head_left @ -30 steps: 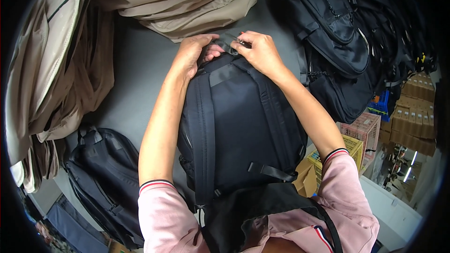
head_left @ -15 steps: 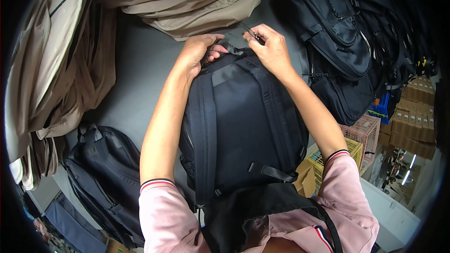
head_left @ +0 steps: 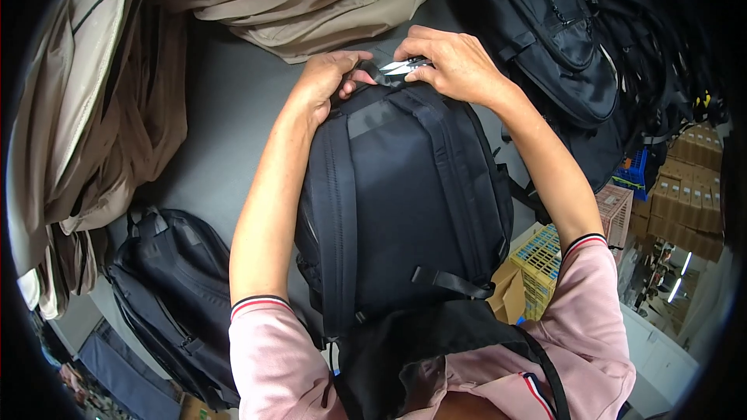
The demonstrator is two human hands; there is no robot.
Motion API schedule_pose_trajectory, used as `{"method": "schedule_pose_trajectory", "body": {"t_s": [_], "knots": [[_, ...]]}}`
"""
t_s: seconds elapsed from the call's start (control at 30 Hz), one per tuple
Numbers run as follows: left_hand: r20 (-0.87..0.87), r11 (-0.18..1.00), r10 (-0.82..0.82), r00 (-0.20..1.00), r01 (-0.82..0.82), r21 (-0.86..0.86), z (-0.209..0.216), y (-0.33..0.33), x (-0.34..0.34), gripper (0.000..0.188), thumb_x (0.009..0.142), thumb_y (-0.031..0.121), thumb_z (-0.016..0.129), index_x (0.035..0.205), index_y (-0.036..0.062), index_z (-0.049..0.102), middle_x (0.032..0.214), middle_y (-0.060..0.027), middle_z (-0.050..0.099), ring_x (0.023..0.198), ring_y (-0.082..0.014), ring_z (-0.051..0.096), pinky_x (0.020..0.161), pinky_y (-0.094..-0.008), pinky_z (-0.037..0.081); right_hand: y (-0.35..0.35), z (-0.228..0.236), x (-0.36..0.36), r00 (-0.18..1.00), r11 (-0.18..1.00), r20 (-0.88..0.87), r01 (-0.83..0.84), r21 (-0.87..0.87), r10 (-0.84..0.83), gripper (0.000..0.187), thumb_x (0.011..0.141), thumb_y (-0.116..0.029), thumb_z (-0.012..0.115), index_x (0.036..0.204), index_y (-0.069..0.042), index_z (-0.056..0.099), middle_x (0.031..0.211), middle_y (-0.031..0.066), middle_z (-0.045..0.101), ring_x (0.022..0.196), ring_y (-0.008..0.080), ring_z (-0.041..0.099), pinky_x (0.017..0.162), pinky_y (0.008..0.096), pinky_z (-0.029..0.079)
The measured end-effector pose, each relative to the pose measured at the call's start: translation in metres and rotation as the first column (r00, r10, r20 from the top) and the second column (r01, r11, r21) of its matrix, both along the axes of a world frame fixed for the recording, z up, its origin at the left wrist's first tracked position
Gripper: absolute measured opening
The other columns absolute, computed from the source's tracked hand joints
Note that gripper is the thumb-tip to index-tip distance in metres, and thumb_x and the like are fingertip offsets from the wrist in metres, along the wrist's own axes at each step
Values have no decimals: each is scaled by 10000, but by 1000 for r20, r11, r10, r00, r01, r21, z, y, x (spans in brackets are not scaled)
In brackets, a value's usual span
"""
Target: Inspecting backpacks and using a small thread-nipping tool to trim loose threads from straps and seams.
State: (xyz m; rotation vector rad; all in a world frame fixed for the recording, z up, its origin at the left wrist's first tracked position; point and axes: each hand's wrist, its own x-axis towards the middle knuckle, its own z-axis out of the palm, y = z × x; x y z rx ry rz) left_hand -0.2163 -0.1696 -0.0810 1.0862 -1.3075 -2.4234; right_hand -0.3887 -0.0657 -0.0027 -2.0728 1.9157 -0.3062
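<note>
Head view: at the far left we see limp beige bags [head_left: 144,101] hanging in folds, and nearer, on the left, a black backpack [head_left: 175,288] whose contents we cannot see. Farther off, a heap of beige fabric [head_left: 311,0] rests on the grey table [head_left: 233,101].

Our left hand [head_left: 323,82] pinches a dark strap [head_left: 373,71] at the far end of the navy backpack [head_left: 401,210], thumb and fingers drawn in narrow. This backpack lies in the middle, right before us, shoulder straps up, its body rounded; what fills it is hidden. Just right of the strap, our right hand [head_left: 451,62] grips small metal snips [head_left: 405,68], fingers closed around them, blades pointing left toward the strap.

Near the right forearm we see an open cardboard box [head_left: 508,292] beside a yellow slatted crate [head_left: 538,264]; we cannot make out what either contains. Beyond, to the far right, black backpacks [head_left: 548,43] are piled up. Past them stand a pink crate [head_left: 616,210], a blue crate [head_left: 634,173] and stacked brown cartons [head_left: 685,206].
</note>
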Motion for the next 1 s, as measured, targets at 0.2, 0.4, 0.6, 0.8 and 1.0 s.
{"method": "schedule_pose_trajectory", "body": {"t_s": [0.2,0.4,0.6,0.8,1.0], "knots": [[4,1000,-7,1000,7,13,-3,0,-1,297,954,139,444,1159,-52,544,752,-71,628,499,-38,405,451,-159,344,2,-4,1,989,988,-126,-98,-122,83,186,705,-104,704,875,-80,633,875,34,607,782,278,601,669,379,464],[-9,999,9,1000,-9,33,-9,-2,2,302,957,149,436,1164,-46,539,766,-80,644,503,-33,451,438,-148,357,6,-4,3,994,998,99,45,-32,-42,163,735,-129,683,883,-78,639,860,34,606,782,270,600,684,373,459],[61,984,172,983,-168,-56,12,-8,27,328,972,181,397,1193,-27,521,976,-132,660,814,-130,623,754,-234,488,3,-14,-4,967,983,189,180,-32,-171,205,728,-148,692,918,-86,648,875,44,614,813,241,610,720,355,469],[129,980,92,987,-68,-185,4,8,72,350,865,-33,506,1214,-47,523,1055,-102,637,952,-120,588,879,-215,444,-26,-30,31,928,994,368,86,-66,-56,301,726,-132,701,1021,-109,644,943,92,603,884,254,601,779,365,476],[36,963,164,986,-153,-221,10,23,69,376,792,25,650,1145,-66,559,1020,-126,635,955,-158,597,859,-234,468,-44,-54,49,982,998,185,44,-35,-37,262,737,-132,709,990,-80,667,897,76,566,868,266,581,748,380,467]]}}
